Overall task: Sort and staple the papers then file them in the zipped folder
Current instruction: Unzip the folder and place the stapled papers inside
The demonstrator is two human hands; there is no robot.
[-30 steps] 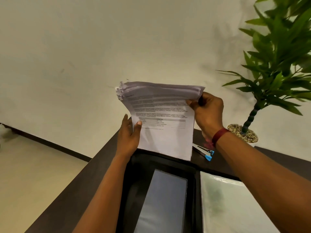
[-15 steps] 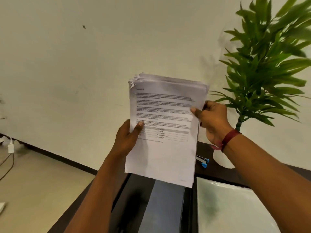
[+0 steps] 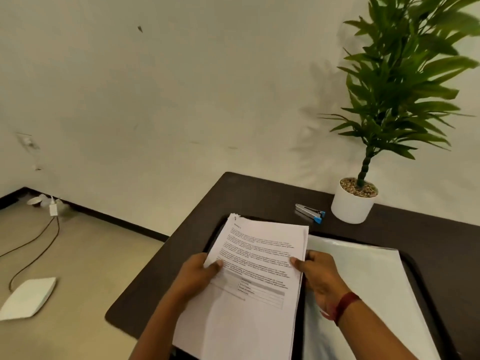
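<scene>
A thick stack of printed papers (image 3: 259,261) lies low over the left half of an open black zipped folder (image 3: 420,271) on the dark table. My left hand (image 3: 200,274) grips the stack's left edge, thumb on the top sheet. My right hand (image 3: 315,275) grips the right edge, thumb on top, a red band on its wrist. The folder's right half shows a pale plastic sleeve (image 3: 363,287). A silver stapler with a blue end (image 3: 310,211) lies on the table beyond the folder, untouched.
A white pot with a green plant (image 3: 352,202) stands at the back right of the dark table (image 3: 181,245). The wall runs right behind. On the floor to the left lie a white flat device (image 3: 28,297) and a cable with a plug (image 3: 53,209).
The stack was held upright in front of the wall; both hands have brought it down and laid it back, almost flat over the folder's left half. The view has tilted downward.
</scene>
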